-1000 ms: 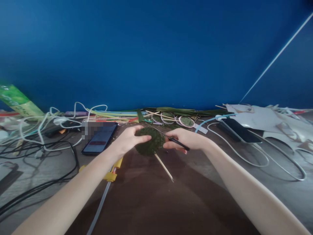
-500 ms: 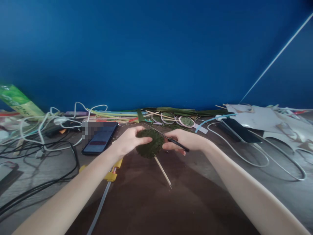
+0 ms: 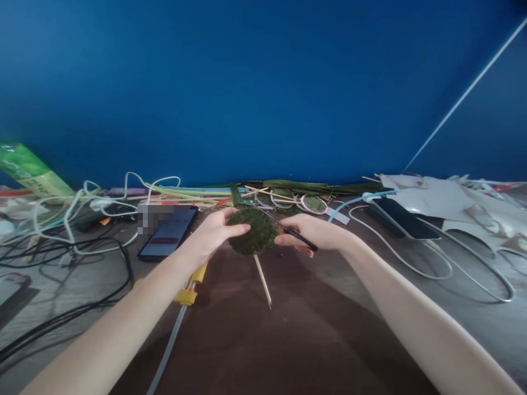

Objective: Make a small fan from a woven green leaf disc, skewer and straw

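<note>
My left hand (image 3: 218,233) grips the left side of a round, dark green fan of woven leaf (image 3: 252,233), its thumb lying across the face. A pale split stick (image 3: 262,281) slants down from the fan's lower edge, its end splintered. In my right hand (image 3: 307,233), at the fan's right edge, are black-handled scissors (image 3: 302,239); their thin blades point up and left along the rim. The fingers partly hide the handles, and how far the blades are apart cannot be made out. A green leaf strip (image 3: 236,194) rises behind the fan's upper left.
Finished-looking small round fans (image 3: 313,204), sticks and long leaves (image 3: 296,185) lie along the blue wall. Left are a phone (image 3: 168,233), tangled white and black cables and a yellow tool (image 3: 187,296). A second phone (image 3: 405,219) with a white cable lies right, beside white sheets (image 3: 432,197).
The fan has moved slightly up and left with my left hand, and its stick has swung left. The scissors have shifted a little along the right rim, their handles turned slightly.
</note>
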Action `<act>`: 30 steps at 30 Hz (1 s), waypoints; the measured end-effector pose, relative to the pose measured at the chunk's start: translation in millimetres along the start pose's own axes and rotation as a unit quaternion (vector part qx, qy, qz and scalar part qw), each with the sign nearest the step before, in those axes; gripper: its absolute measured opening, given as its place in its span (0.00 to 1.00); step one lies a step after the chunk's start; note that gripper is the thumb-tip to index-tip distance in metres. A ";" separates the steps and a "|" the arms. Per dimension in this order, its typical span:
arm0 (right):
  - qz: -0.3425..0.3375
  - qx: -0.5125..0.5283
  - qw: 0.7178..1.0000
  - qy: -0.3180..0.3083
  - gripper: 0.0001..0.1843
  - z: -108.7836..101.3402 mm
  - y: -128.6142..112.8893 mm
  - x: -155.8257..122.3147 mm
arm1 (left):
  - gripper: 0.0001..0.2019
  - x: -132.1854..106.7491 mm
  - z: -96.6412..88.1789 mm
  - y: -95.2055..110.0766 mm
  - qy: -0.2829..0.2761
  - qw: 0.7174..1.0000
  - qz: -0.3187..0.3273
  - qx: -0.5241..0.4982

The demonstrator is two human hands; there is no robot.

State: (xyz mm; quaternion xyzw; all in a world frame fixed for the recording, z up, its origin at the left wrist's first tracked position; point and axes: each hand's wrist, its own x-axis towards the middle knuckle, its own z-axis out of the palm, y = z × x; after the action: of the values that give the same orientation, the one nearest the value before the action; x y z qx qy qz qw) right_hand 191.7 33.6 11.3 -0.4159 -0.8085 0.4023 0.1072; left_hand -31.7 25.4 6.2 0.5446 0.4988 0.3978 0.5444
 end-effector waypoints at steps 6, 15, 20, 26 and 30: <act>0.013 0.005 1.000 -0.007 0.19 -0.2 0.1 -0.4 | 0.17 -0.4 0.2 0.7 -0.013 1.000 0.016 0.021; 0.011 0.002 1.000 -0.004 0.19 1.3 0.8 1.1 | 0.18 -2.2 1.9 2.2 -0.006 0.999 0.022 0.040; 0.004 -0.006 1.000 0.000 0.20 0.9 3.2 1.4 | 0.19 -0.8 1.1 1.1 -0.012 0.999 0.018 0.023; 0.006 -0.002 1.000 -0.008 0.19 -1.7 0.1 -0.6 | 0.19 -0.1 -0.5 -0.2 -0.019 1.000 0.006 0.015; 0.016 0.008 1.000 -0.008 0.18 -1.5 0.8 -0.8 | 0.18 -1.2 -0.9 2.1 -0.023 1.000 -0.002 0.011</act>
State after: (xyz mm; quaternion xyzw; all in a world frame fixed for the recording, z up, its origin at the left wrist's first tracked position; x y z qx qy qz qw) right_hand 193.5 34.2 11.8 -0.4242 -0.7995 0.4140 0.0976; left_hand -32.6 24.6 8.4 0.5585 0.4916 0.3784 0.5507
